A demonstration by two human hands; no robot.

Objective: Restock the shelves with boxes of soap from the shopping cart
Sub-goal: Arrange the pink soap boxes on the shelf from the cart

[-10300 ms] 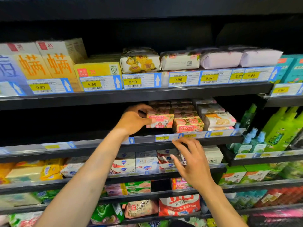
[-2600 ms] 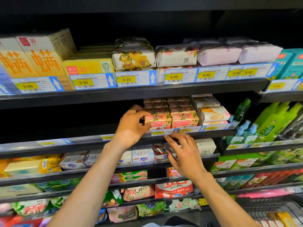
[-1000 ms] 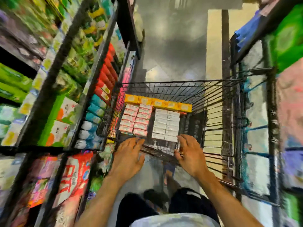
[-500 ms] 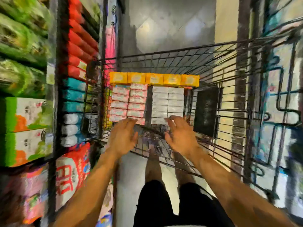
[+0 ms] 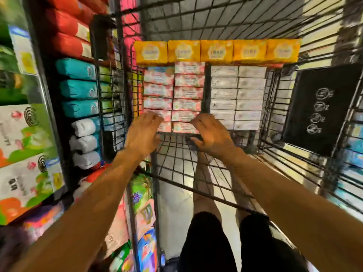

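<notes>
Rectangular pink soap boxes [image 5: 187,93] (rowed in a wire-mesh cart [image 5: 274,107]) are overlapped at the near end by the left grip [image 5: 142,134] and the right grip [image 5: 212,135], both spread, nothing held.

Ten seconds ago my left hand [image 5: 142,134] was up on the soap shelf, holding a pink box against its stack, and my right hand [image 5: 211,134] lay on the price rail below. Since then I have turned to the shopping cart [image 5: 275,95]. Over the last second both hands have gone from its near rim down into the basket, so the nearest pink soap boxes [image 5: 187,93] now lie at my fingertips, with the white soap boxes [image 5: 237,93] just right of my right hand.
</notes>
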